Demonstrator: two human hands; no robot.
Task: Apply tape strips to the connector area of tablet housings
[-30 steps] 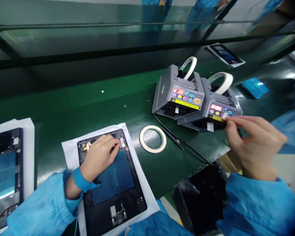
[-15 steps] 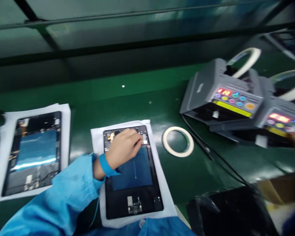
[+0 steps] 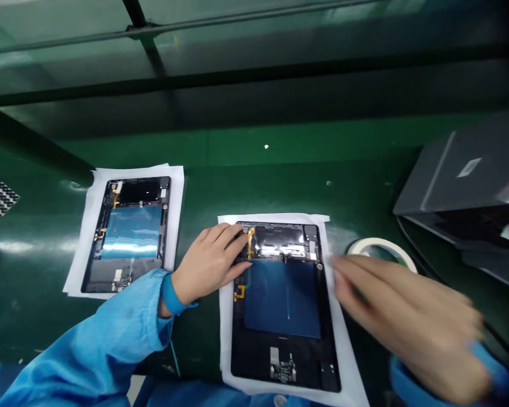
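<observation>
An opened tablet [image 3: 282, 316] with a blue battery lies on a white sheet [image 3: 227, 333] in front of me. My left hand [image 3: 210, 263] rests flat on the tablet's upper left corner, fingertips by an orange flex cable [image 3: 250, 240]. My right hand [image 3: 402, 319] is blurred and hovers just right of the tablet, fingers stretched toward it. Whether it holds a piece of tape I cannot tell. Behind my right hand lies a white tape roll [image 3: 382, 246], partly hidden by it.
A second opened tablet [image 3: 131, 234] lies on its own white sheet [image 3: 173, 198] to the left on the green belt [image 3: 280, 169]. A grey tape dispenser [image 3: 470, 186] stands at the right edge. A dark frame rail [image 3: 237, 79] runs along the back.
My view has swung left, so the dispensers slid to the right edge. My right hand came from the dispenser to beside the tablet. My left hand shifted to the tablet's left corner.
</observation>
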